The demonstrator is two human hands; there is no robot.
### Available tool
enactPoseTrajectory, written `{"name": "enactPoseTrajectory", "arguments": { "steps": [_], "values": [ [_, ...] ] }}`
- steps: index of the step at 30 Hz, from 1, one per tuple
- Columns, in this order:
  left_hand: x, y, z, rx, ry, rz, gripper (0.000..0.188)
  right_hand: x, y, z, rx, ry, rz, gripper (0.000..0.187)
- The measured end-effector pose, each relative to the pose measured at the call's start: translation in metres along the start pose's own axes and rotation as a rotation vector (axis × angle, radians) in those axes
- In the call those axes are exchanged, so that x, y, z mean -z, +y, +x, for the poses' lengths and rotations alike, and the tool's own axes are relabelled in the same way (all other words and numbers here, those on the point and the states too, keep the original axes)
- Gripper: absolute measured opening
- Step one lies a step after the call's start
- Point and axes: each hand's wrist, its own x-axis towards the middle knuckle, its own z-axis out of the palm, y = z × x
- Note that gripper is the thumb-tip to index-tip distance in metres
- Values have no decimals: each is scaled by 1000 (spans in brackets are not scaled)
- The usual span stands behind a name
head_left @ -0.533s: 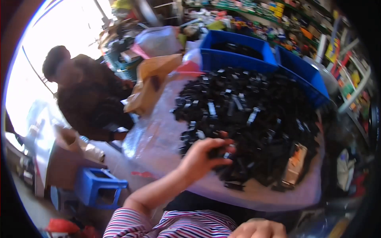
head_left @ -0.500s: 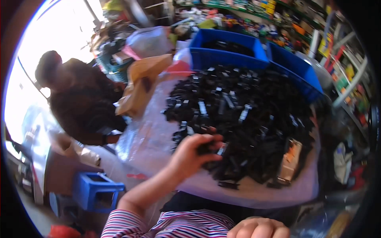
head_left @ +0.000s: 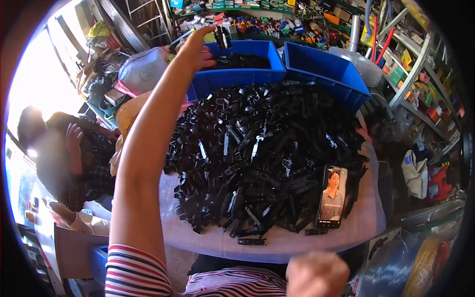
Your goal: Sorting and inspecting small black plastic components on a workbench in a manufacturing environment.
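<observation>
My left arm reaches far across the table, and my left hand [head_left: 197, 52] is over the near-left part of a blue bin [head_left: 242, 76]. Its fingers are stretched apart. Just past the fingertips, a small black part with shiny pieces [head_left: 222, 37] is in the air above the bin, seemingly out of the grip. More black parts [head_left: 247, 61] lie inside that bin. Low in front of my body, my right hand [head_left: 316, 273] is curled like a fist and blurred; whatever it holds is hidden. A wide heap of similar black parts [head_left: 237, 148] covers the table.
A phone [head_left: 331, 197] with a lit screen rests on the heap's right side. Another blue bin [head_left: 324, 69] stands at the back right. Pale sheeting [head_left: 292, 247] covers the table. A person [head_left: 64, 153] sits at the left; shelves of goods [head_left: 277, 12] line the back.
My left hand has swung from the heap's near-left edge up and away to the left bin, its fingers opening around a black part. My right hand stays low. The view has shifted.
</observation>
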Motion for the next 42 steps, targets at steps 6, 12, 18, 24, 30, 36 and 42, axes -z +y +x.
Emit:
{"name": "enactPoseTrajectory", "arguments": {
  "steps": [6,12,18,24,30,36,42],
  "values": [
    [61,-84,-92,-253,-281,450,37,83,61,8,-466,93,-1416,18],
    [109,-118,-174,-216,-215,333,23,127,116,23,-360,-120,-1599,25],
    [127,-132,-216,-70,-252,217,22,76,135,49,-243,-11,-1181,16],
    [118,-161,-212,-110,-308,356,23,56,166,75,-210,-104,-1207,17],
    [139,-166,-209,-87,-233,290,20,67,175,55,-278,-237,-1563,15],
    [133,-156,-237,-506,-258,923,20,48,123,45,-169,46,-1359,20],
    [136,-175,-239,-477,-290,907,23,16,84,14,-374,192,-1044,26]
  ]
}}
